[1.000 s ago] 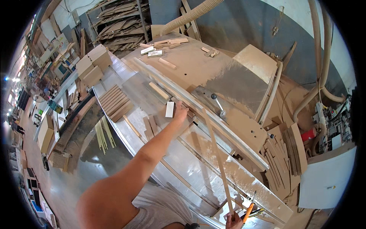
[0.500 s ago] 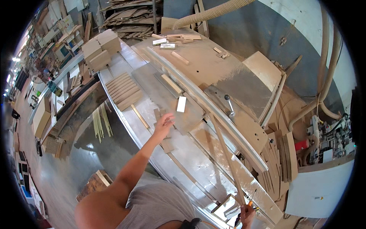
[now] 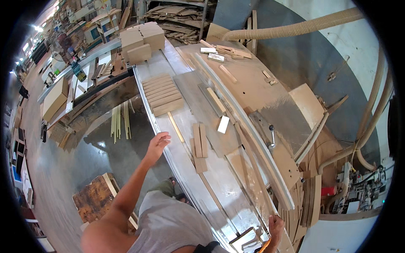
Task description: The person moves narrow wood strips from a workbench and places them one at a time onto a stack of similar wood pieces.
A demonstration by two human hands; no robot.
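While your right hand [image 3: 276, 227] pinches the near end of the strip [image 3: 255, 166] beside the fence [image 3: 272, 162], hold it level; your left hand [image 3: 158, 143], loosely spread and empty by the table [image 3: 180, 158], could steady it.

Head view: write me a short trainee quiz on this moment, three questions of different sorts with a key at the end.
1. True or false: the left hand is holding a wooden block.
2. What does the right hand have in its grip?
3. Fill the gap: in the picture, the white-faced block lies to the ____ of the row of brown wooden pieces.

Key:
1. False; it is empty.
2. The near end of a long wooden strip.
3. Right.
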